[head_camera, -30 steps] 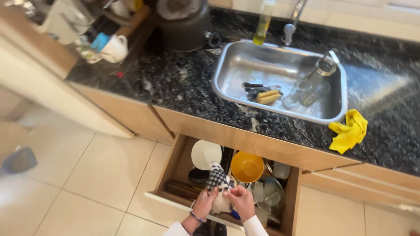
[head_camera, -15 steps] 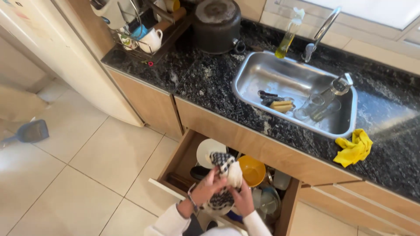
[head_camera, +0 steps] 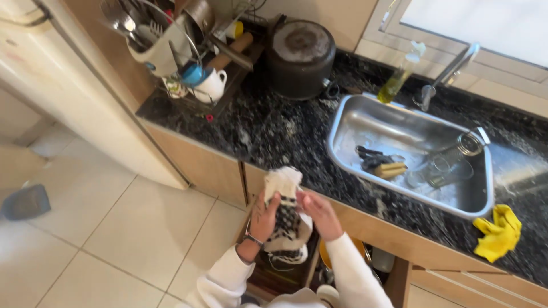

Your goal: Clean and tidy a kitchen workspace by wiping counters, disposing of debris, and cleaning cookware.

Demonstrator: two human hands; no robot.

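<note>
Clear bottle of yellow-green liquid — behind sink, beside tap

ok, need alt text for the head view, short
Seen from above, a person's left hand and right hand hold a white and black patterned cloth over an open drawer, in front of a dark stone counter. A steel sink holds glasses; a yellow cloth lies at right.

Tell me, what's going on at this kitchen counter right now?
A person in white sleeves holds a white cloth with a black checked pattern between the left hand and right hand, raised above an open wooden drawer at the edge of the black speckled stone counter. The steel sink holds glasses and some utensils, and a crumpled yellow cloth lies on the counter to its right.
</note>
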